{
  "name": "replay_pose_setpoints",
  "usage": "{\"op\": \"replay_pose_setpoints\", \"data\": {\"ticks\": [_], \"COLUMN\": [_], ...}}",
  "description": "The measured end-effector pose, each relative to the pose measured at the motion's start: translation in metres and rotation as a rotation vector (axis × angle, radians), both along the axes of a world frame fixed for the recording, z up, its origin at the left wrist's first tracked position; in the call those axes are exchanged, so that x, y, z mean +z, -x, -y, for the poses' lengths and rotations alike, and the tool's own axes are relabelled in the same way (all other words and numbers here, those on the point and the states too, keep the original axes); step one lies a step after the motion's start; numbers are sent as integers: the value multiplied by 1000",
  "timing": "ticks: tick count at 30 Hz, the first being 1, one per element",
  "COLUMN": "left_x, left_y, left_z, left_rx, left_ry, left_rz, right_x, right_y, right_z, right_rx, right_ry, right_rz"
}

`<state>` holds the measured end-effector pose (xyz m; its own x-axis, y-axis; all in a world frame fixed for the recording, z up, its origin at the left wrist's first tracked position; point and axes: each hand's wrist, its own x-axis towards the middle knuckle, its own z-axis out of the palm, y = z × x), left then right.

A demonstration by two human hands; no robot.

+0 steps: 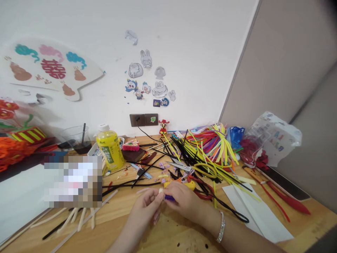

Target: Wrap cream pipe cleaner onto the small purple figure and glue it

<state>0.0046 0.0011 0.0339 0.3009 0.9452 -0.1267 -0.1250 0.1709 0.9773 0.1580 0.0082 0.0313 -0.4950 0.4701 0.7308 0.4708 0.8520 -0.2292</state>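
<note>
My left hand (147, 206) and my right hand (184, 199) meet over the front middle of the wooden table, fingertips together. Between them pokes up a small cream-coloured piece (161, 190), pinched by the left thumb and fingers. Under the curled fingers of my right hand shows a dark purple piece (170, 198); its kind is mostly hidden. A silvery bracelet circles the right wrist. Just beyond the hands lie yellow-handled scissors (206, 170) with parted blades, small lilac scraps (160, 166) and black pipe cleaners (147, 185). Something yellow (190, 185) lies partly behind the right hand.
Bundled coloured pipe cleaners (210, 147) cover the back right. At the left stand a yellow drink bottle (110, 147) and a plastic cup (79, 140). A folded white paper (250, 207) and a red-handled tool (289, 198) lie at right. Behind rises a wall.
</note>
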Motion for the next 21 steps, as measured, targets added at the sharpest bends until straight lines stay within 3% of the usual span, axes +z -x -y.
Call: {"op": "replay_pose_setpoints", "data": {"ticks": [14,21], "left_x": [10,10], "left_y": [5,3], "left_z": [-2,1], "left_rx": [55,119], "left_ry": [-184,-156], "left_rz": [-58,-8], "right_x": [-2,-4], "right_y": [0,-1], "right_z": [-1,-2], "right_rx": [38,66], "right_ry": [5,81], "right_rz": [-71,-126]}}
